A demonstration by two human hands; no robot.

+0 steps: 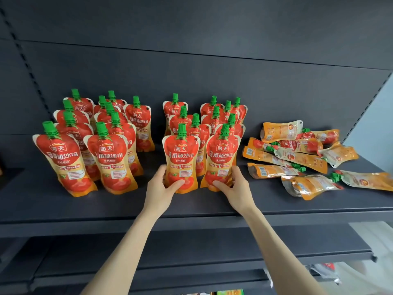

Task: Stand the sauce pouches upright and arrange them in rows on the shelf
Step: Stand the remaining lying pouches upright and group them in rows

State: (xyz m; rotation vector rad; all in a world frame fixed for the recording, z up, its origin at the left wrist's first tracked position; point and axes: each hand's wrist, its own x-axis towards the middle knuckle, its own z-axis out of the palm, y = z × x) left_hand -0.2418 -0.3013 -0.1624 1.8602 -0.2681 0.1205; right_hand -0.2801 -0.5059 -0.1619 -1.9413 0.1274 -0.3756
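Two hands reach up to the dark shelf (191,203). The left hand (163,188) grips the bottom of one front pouch (180,158). The right hand (234,186) grips the bottom of the pouch beside it (222,158). Fingers and thumbs curl round the soft bases, and the two hands are a little apart. Both of these pouches stand up tall, green caps on top, at the front of the middle group. I think the hands are setting them straight in their rows. The pouches that need doing next are in the pile (297,158), which lies to the right of the hands on the same shelf. The right hand is nearer to it, so it looks like the easy one to reach over. Those pouches lie flat, and most point sideways along the shelf, with caps to the left or the right, so each one must be tipped up onto its base. Now the counting. The left group (106,158) has ten standing pouches. The middle group has ten too, with the two held ones, in two rows running back. That makes twenty standing. The pile has about nine or ten, but they lie over each other, so I cannot be sure. There is bare shelf between the middle group and the pile.
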